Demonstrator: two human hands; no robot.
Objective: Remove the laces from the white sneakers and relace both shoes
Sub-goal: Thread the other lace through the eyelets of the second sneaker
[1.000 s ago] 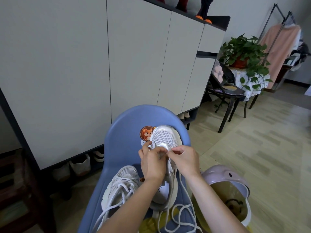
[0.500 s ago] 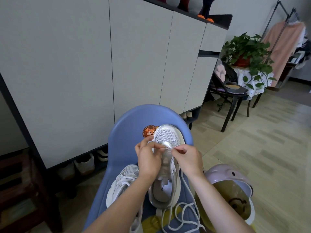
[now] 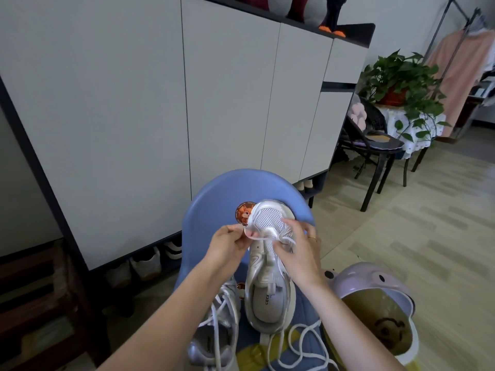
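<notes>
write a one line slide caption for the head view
Both hands, left and right, thread a white lace near the toe of a white sneaker on a blue chair.

Two sneakers lie on the chair (image 3: pixel 214 210): the unlaced shoe (image 3: pixel 269 279) to the right, toe toward the chair back, the laced shoe (image 3: pixel 217 325) left of it and nearer. The cabinet (image 3: pixel 160 103) stands behind the chair. A stool (image 3: pixel 375 282) sits just right of the chair.
</notes>
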